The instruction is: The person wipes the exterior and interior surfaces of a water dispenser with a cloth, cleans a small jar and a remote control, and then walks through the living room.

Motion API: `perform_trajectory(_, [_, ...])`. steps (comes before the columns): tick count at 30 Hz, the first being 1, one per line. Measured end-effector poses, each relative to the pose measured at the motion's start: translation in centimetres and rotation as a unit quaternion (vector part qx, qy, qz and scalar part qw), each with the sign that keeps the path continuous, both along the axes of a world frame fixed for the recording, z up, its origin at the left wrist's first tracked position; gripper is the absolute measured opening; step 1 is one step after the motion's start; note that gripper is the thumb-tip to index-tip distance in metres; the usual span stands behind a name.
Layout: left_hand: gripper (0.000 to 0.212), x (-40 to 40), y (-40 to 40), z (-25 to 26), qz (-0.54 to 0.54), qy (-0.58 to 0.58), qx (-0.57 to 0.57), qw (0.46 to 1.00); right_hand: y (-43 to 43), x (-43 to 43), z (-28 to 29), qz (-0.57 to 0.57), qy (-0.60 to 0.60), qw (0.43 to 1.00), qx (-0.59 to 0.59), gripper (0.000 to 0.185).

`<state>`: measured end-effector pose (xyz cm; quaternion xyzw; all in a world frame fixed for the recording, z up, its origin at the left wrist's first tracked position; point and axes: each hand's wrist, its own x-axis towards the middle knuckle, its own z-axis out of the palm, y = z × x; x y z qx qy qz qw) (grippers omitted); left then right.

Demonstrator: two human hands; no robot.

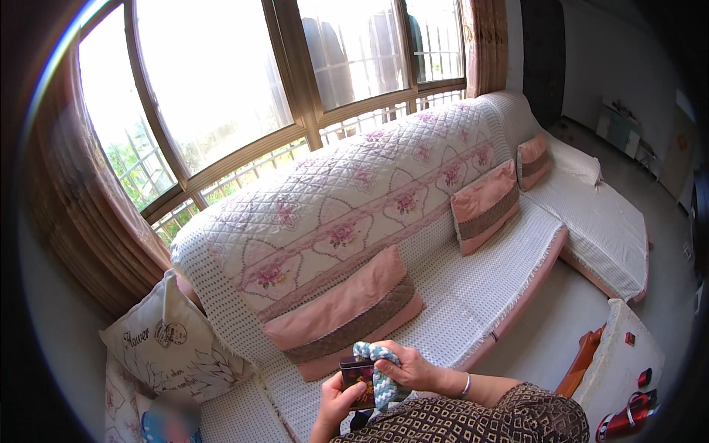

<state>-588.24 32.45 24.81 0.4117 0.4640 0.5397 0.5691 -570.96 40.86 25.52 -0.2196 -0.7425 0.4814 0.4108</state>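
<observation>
A dark tin box (359, 381) with yellow decoration is held at the bottom centre, low in front of me. My left hand (339, 400) grips its left side, the thumb on its front. My right hand (407, 366) holds a blue, green and white knitted cloth (383, 382) against the right side of the tin. Part of the cloth folds over the tin's upper edge. The right wrist wears a silver bangle.
A covered sofa (443, 266) with pink and brown cushions (354, 310) lies beyond my hands. At lower left are a printed white cushion (177, 343) and a person (171, 418) in blue. A table (615, 354) at right bears a red thermos (626, 418).
</observation>
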Motion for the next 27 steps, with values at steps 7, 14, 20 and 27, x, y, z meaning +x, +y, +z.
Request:
perform_trajectory(7, [0.025, 3.0, 1.2, -1.6, 0.127, 0.028, 0.095, 0.987, -0.5, -0.1, -1.3, -0.014, 0.009, 0.998, -0.06, 0.061])
perform_trajectory(14, [0.043, 3.7, 1.7, -1.3, 0.244, 0.032, 0.154, 0.957, -1.3, -0.2, -0.9, 0.051, -0.08, 0.987, -0.13, 0.063])
perform_trajectory(20, [0.042, 3.0, 0.5, -0.9, 0.24, 0.135, 0.167, 0.947, -0.6, -0.9, -1.5, 0.077, -0.044, 0.985, -0.147, 0.055])
perform_trajectory(27, [0.032, 1.8, -2.1, -0.7, 0.163, 0.181, 0.068, 0.968, 0.9, -2.6, 0.2, 0.066, -0.013, 0.998, 0.001, 0.041])
